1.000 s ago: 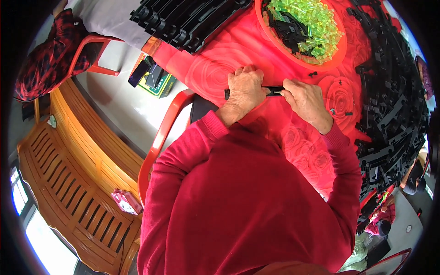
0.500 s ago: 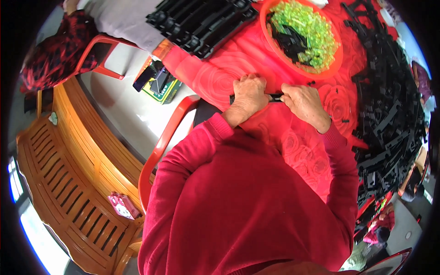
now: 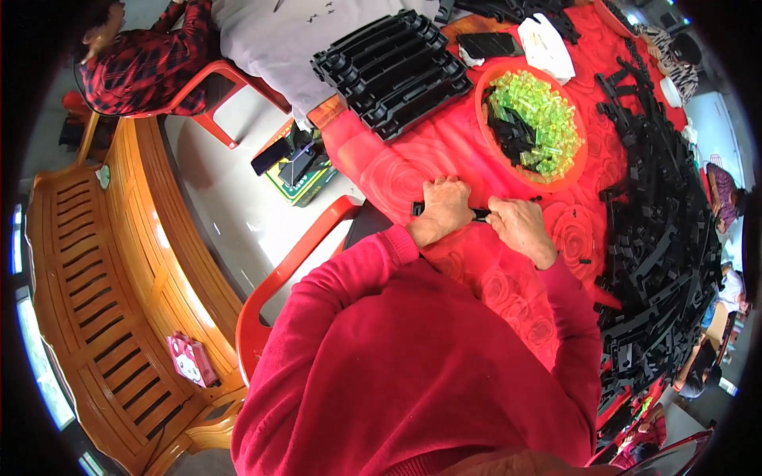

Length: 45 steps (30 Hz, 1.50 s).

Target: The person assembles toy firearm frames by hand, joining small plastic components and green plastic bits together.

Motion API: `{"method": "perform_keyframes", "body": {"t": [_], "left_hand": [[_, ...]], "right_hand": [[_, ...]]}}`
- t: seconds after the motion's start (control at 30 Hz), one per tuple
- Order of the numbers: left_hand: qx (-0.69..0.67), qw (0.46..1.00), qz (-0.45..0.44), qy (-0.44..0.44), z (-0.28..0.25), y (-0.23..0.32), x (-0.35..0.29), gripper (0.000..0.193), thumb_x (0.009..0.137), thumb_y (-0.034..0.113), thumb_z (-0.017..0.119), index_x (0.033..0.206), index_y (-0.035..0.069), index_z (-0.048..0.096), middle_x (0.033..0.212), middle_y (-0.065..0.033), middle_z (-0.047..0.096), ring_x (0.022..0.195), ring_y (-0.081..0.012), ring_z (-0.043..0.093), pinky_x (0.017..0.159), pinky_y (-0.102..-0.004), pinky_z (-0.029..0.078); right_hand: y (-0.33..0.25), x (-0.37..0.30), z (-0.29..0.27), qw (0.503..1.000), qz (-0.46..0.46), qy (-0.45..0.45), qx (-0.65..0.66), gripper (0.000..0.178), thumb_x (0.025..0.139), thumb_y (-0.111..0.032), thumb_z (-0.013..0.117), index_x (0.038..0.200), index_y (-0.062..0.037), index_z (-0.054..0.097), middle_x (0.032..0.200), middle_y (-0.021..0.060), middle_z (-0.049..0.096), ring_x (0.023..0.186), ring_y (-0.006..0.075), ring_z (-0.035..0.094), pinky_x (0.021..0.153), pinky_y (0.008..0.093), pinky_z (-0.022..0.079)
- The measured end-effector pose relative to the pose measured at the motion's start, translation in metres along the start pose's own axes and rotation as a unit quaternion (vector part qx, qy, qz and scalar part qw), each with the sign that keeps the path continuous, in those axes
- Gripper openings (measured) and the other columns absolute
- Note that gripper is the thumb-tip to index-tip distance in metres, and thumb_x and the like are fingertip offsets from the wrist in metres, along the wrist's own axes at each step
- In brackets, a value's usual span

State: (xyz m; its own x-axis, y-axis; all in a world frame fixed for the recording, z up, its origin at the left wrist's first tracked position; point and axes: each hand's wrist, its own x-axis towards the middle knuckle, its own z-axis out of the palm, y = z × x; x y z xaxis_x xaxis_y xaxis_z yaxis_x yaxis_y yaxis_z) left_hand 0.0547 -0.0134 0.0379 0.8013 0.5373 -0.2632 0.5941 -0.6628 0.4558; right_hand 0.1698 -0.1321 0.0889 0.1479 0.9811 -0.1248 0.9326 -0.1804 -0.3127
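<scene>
My left hand (image 3: 444, 205) is closed over a slim black plastic part (image 3: 481, 214), pressing it near the red tablecloth (image 3: 512, 301). The part's left end pokes out past that hand. At the other end, the fingers of my right hand (image 3: 520, 228) pinch it; the fingertips cover its tip. Just beyond my hands stands an orange-red bowl (image 3: 482, 127) holding small translucent yellow-green pieces (image 3: 548, 111) and, on its left side, black pieces (image 3: 509, 135). Tiny black bits lie on the cloth beside my right hand.
A stack of long black plastic parts (image 3: 393, 71) sits at the far left of the table. Loose black parts (image 3: 659, 246) are heaped along the right. Behind the bowl are a dark phone-like slab (image 3: 488, 45) and a white bag (image 3: 546, 47). A red chair (image 3: 266, 293) stands at left.
The view has shifted, so the table's far side shows more and things sit lower in the picture. Both hands keep hold of the black part in nearly the same pose.
</scene>
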Motion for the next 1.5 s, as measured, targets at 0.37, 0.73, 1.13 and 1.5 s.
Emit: {"method": "perform_keyframes", "body": {"t": [0.37, 0.73, 1.13, 1.5], "left_hand": [[-0.07, 0.988, 0.121, 0.07, -0.001, -0.018, -0.024, 0.038, 0.067, 0.034, 0.076, 0.09, 0.007, 0.062, 0.092, -0.013, 0.061, 0.091, -0.0328, 0.058, 0.078, -0.0462, 0.046], [-0.001, 0.926, 0.249, 0.283, -0.039, -0.049, -0.084, 0.04, 0.068, 0.018, 0.072, 0.104, 0.007, 0.058, 0.091, -0.0097, 0.054, 0.086, -0.0265, 0.05, 0.072, -0.039, 0.037], [0.099, 0.846, 0.149, 0.503, -0.118, -0.067, 0.026, 0.032, 0.068, 0.013, 0.071, 0.095, 0.003, 0.058, 0.093, -0.0129, 0.054, 0.087, -0.0308, 0.048, 0.075, -0.0423, 0.038], [0.168, 0.854, 0.102, 0.482, -0.124, -0.076, 0.056, 0.028, 0.064, 0.013, 0.073, 0.087, 0.005, 0.058, 0.094, -0.0154, 0.052, 0.09, -0.0343, 0.048, 0.077, -0.0445, 0.04]], "right_hand": [[0.0, -0.019, -0.003, 0.997, 0.06, 0.043, 0.03, 0.017, 0.081, -0.017, 0.062, 0.079, -0.0056, 0.05, 0.07, 0.0137, 0.061, 0.068, 0.0351, 0.061, 0.056, 0.0479, 0.044], [-0.015, -0.054, 0.002, 0.915, 0.114, 0.288, 0.26, 0.013, 0.085, -0.009, 0.063, 0.082, -0.0022, 0.052, 0.062, 0.0064, 0.054, 0.053, 0.0147, 0.051, 0.049, 0.0299, 0.041], [-0.047, -0.054, 0.048, 0.881, 0.101, 0.343, 0.309, 0.017, 0.09, -0.008, 0.056, 0.105, 0.0006, 0.059, 0.089, 0.01, 0.062, 0.076, 0.0158, 0.058, 0.069, 0.028, 0.047], [-0.051, -0.069, 0.055, 0.834, 0.179, 0.253, 0.456, 0.01, 0.091, -0.008, 0.052, 0.096, -0.0005, 0.054, 0.071, 0.0092, 0.055, 0.058, 0.0189, 0.054, 0.057, 0.0319, 0.043]]}}
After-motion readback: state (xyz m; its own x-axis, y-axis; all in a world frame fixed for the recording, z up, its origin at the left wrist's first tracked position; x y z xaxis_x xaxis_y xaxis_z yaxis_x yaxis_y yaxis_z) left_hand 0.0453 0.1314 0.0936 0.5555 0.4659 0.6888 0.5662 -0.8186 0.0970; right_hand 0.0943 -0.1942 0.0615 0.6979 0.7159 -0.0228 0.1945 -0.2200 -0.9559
